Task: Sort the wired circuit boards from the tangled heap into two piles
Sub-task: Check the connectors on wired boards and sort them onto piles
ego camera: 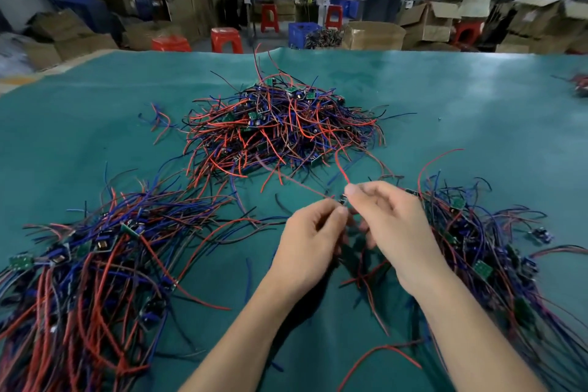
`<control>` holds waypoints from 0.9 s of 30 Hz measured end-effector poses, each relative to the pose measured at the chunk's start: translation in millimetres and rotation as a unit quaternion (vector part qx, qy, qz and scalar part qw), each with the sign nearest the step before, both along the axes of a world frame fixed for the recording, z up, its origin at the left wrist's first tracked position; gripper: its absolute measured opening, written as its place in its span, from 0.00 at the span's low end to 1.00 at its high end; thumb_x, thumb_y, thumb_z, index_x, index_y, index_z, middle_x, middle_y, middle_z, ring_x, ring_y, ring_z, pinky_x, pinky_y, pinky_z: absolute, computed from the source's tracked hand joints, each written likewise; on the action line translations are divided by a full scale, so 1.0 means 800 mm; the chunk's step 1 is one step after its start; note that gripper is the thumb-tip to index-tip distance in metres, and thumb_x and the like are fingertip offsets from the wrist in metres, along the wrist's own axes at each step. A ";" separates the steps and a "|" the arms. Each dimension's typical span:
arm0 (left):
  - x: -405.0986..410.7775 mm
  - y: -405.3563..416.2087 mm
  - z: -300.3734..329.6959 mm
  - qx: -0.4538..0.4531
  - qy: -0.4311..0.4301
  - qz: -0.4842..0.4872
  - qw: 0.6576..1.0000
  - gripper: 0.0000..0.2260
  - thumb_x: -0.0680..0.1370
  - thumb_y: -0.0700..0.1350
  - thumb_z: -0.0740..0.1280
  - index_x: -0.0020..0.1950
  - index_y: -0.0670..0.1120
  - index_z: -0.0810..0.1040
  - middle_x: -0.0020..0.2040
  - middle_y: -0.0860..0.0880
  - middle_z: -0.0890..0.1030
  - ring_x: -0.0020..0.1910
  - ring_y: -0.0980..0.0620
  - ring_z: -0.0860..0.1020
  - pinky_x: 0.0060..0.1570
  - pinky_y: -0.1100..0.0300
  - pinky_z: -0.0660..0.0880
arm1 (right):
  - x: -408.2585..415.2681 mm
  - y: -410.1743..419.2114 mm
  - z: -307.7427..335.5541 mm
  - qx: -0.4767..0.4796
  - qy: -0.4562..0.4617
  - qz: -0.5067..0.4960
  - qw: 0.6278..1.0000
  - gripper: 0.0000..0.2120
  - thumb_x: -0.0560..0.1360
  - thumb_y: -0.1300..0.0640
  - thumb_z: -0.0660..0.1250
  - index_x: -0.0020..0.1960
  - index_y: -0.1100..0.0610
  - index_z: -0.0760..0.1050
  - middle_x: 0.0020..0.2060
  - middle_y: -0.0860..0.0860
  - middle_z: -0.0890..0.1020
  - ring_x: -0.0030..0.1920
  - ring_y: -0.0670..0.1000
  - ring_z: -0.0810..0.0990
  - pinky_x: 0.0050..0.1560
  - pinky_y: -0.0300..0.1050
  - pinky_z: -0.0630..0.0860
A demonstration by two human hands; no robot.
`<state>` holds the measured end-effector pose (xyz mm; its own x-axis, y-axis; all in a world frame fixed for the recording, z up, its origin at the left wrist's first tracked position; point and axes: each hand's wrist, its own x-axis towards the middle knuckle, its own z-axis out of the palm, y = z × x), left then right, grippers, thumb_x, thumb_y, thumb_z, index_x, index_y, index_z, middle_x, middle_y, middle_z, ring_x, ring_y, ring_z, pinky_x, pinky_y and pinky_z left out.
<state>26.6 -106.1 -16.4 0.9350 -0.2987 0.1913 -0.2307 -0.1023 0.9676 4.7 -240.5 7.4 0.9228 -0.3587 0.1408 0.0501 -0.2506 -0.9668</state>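
Observation:
A tangled heap (280, 127) of small green circuit boards with red, blue and black wires lies in the middle of the table. A sorted pile (86, 267) spreads at the near left and another pile (486, 251) at the near right. My left hand (308, 242) and my right hand (391, 226) meet in front of me, between the two piles. Both pinch a small wired board (343, 200) at their fingertips; the board itself is mostly hidden. Its red wire (342, 169) curves up toward the heap, and more wires hang below the hands.
A teal mat (461, 111) covers the table. A few loose wires (159, 121) lie left of the heap and another small bundle (580, 83) at the far right edge. Beyond the table stand red stools (226, 39), cardboard boxes (372, 35), a blue crate (302, 33) and people.

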 end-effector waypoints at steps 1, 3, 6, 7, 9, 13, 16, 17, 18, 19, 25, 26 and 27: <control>-0.002 -0.002 -0.003 0.046 -0.042 -0.012 0.998 0.13 0.81 0.50 0.61 0.41 0.43 0.76 0.32 0.47 0.76 0.30 0.49 0.71 0.32 0.54 0.71 | 0.002 0.001 -0.003 -0.004 -0.010 -0.002 1.000 0.10 0.74 0.45 0.73 0.44 0.52 0.84 0.32 0.45 0.83 0.33 0.42 0.78 0.39 0.42 0.72; -0.002 -0.002 -0.007 0.089 -0.074 -0.017 0.993 0.13 0.79 0.52 0.61 0.42 0.44 0.77 0.34 0.45 0.78 0.33 0.44 0.73 0.37 0.49 0.73 | 0.005 0.002 -0.006 0.013 -0.029 -0.012 0.999 0.04 0.76 0.55 0.75 0.43 0.53 0.85 0.32 0.44 0.84 0.32 0.41 0.78 0.38 0.40 0.73; -0.002 -0.001 -0.001 -0.008 0.031 -0.036 0.999 0.11 0.77 0.49 0.60 0.49 0.47 0.81 0.36 0.47 0.82 0.28 0.53 0.73 0.28 0.60 0.70 | 0.005 -0.006 -0.001 0.123 -0.038 -0.006 0.992 0.07 0.77 0.61 0.74 0.41 0.54 0.87 0.32 0.48 0.83 0.31 0.43 0.77 0.30 0.37 0.72; -0.002 0.000 0.002 -0.056 0.075 -0.041 0.995 0.11 0.78 0.49 0.59 0.50 0.48 0.81 0.36 0.46 0.83 0.27 0.54 0.73 0.25 0.63 0.69 | 0.004 -0.008 0.001 0.149 -0.037 0.002 0.988 0.06 0.77 0.61 0.74 0.42 0.54 0.87 0.33 0.49 0.83 0.32 0.45 0.76 0.30 0.37 0.72; -0.001 0.002 0.005 -0.118 0.119 -0.034 0.985 0.13 0.83 0.50 0.58 0.49 0.48 0.81 0.37 0.43 0.83 0.26 0.53 0.74 0.23 0.64 0.68 | 0.003 -0.008 0.003 0.164 -0.027 0.027 0.986 0.05 0.76 0.60 0.74 0.45 0.53 0.88 0.37 0.50 0.85 0.35 0.46 0.77 0.32 0.38 0.72; 0.001 0.008 0.008 -0.130 0.128 -0.043 0.982 0.20 0.79 0.58 0.65 0.47 0.40 0.79 0.40 0.35 0.82 0.29 0.48 0.76 0.25 0.62 0.69 | 0.001 0.000 0.002 0.177 -0.005 0.089 0.980 0.05 0.77 0.60 0.73 0.48 0.55 0.89 0.45 0.55 0.88 0.42 0.50 0.81 0.38 0.43 0.72; 0.001 0.010 0.008 -0.120 0.121 -0.056 0.984 0.09 0.76 0.45 0.73 0.47 0.40 0.78 0.39 0.39 0.84 0.29 0.51 0.77 0.26 0.64 0.71 | 0.002 0.000 0.002 0.178 -0.007 0.089 0.980 0.07 0.78 0.60 0.73 0.46 0.53 0.89 0.47 0.52 0.89 0.40 0.49 0.80 0.34 0.38 0.75; 0.001 0.011 0.007 -0.126 0.126 -0.055 0.982 0.07 0.76 0.42 0.73 0.47 0.40 0.78 0.39 0.40 0.84 0.29 0.51 0.78 0.26 0.65 0.71 | 0.002 -0.001 0.002 0.175 -0.010 0.086 0.981 0.07 0.78 0.60 0.72 0.46 0.53 0.89 0.48 0.51 0.89 0.37 0.50 0.78 0.33 0.37 0.75; 0.001 0.010 0.007 -0.131 0.131 -0.052 0.981 0.05 0.77 0.40 0.72 0.48 0.39 0.79 0.39 0.41 0.84 0.29 0.52 0.78 0.27 0.65 0.71 | 0.003 -0.002 0.001 0.166 -0.013 0.081 0.983 0.07 0.78 0.60 0.72 0.46 0.53 0.89 0.48 0.50 0.89 0.35 0.50 0.76 0.32 0.36 0.74; 0.001 0.010 0.007 -0.135 0.136 -0.048 0.980 0.05 0.77 0.40 0.70 0.49 0.38 0.79 0.39 0.41 0.85 0.29 0.52 0.78 0.27 0.65 0.71 | 0.003 -0.003 0.000 0.150 -0.017 0.073 0.986 0.07 0.78 0.60 0.72 0.47 0.53 0.89 0.48 0.49 0.89 0.34 0.50 0.74 0.33 0.37 0.74; 0.000 0.009 0.010 -0.138 0.152 -0.055 0.977 0.02 0.78 0.39 0.70 0.48 0.40 0.79 0.37 0.42 0.85 0.28 0.53 0.78 0.26 0.66 0.70 | 0.004 -0.022 0.000 -0.017 -0.082 -0.025 0.996 0.11 0.77 0.61 0.74 0.40 0.47 0.86 0.38 0.45 0.88 0.32 0.46 0.84 0.34 0.42 0.80; 0.000 0.008 0.010 -0.133 0.149 -0.059 0.978 0.01 0.78 0.39 0.70 0.47 0.41 0.79 0.37 0.42 0.85 0.28 0.53 0.78 0.26 0.66 0.70 | 0.004 -0.027 0.001 -0.050 -0.098 -0.049 0.993 0.12 0.77 0.61 0.74 0.38 0.47 0.85 0.36 0.44 0.87 0.31 0.45 0.84 0.35 0.42 0.81; 0.000 0.008 0.010 -0.131 0.149 -0.062 0.978 0.01 0.78 0.39 0.70 0.46 0.42 0.79 0.37 0.43 0.85 0.28 0.53 0.78 0.26 0.66 0.69 | 0.003 -0.031 0.003 -0.077 -0.111 -0.074 0.988 0.12 0.77 0.60 0.74 0.38 0.47 0.84 0.34 0.44 0.86 0.30 0.44 0.84 0.36 0.42 0.82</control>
